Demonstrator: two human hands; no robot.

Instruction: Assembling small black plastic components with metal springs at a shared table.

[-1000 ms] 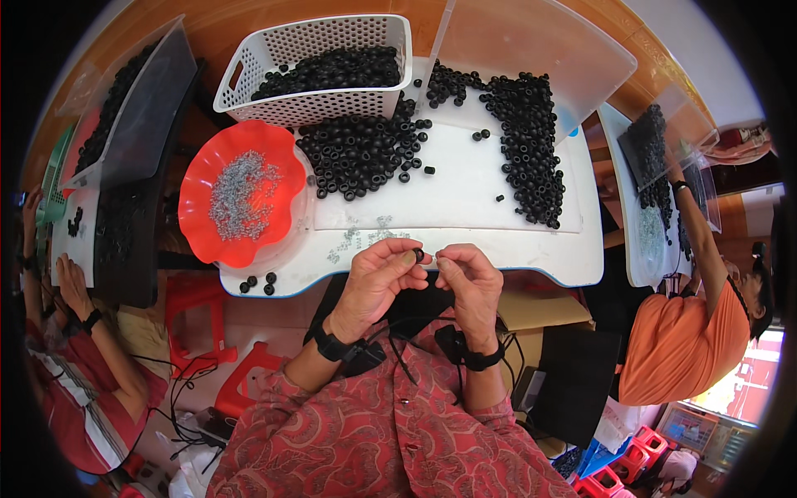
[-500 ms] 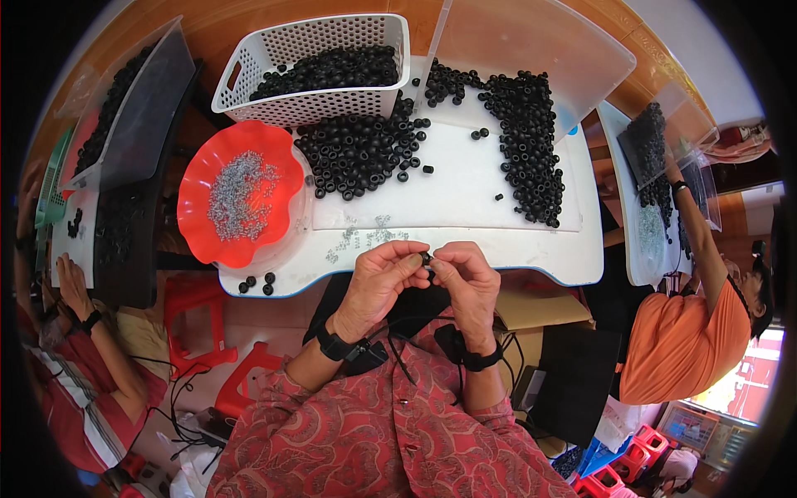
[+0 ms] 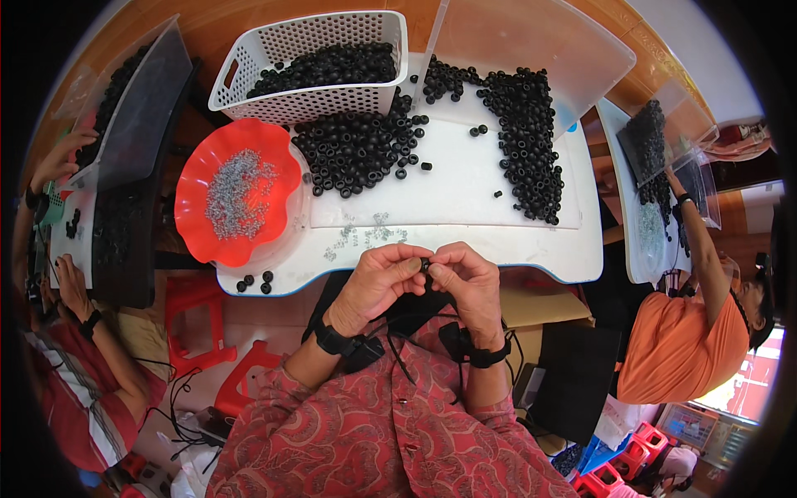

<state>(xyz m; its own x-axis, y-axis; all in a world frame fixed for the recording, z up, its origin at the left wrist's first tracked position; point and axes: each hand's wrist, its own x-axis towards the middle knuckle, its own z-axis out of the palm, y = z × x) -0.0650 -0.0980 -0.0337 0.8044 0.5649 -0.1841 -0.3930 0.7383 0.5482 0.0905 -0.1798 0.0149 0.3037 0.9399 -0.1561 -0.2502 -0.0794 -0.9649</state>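
Observation:
My left hand (image 3: 378, 278) and my right hand (image 3: 466, 286) meet just off the table's near edge. Between their pinched fingertips they hold a small round black part (image 3: 426, 266), mostly covered by the fingers. Ahead of them, a few small clear pieces (image 3: 380, 234) lie along the white table's front strip. A red scalloped bowl (image 3: 189, 187) at the left carries many more of these pieces. Black round parts with holes form one heap (image 3: 357, 153) at the middle left and another (image 3: 531, 141) at the right.
A white perforated basket (image 3: 307, 104) of black parts stands at the back. A translucent bin (image 3: 540, 50) leans behind the right heap. Several loose black parts (image 3: 266, 282) sit at the table's left corner. Co-workers sit at tables on both sides; one wears an orange shirt (image 3: 681, 344).
My fingertips have closed further around the black part, with both thumbs pressing on it. At the far left, a co-worker's hand has come up to the tipped bin of black parts.

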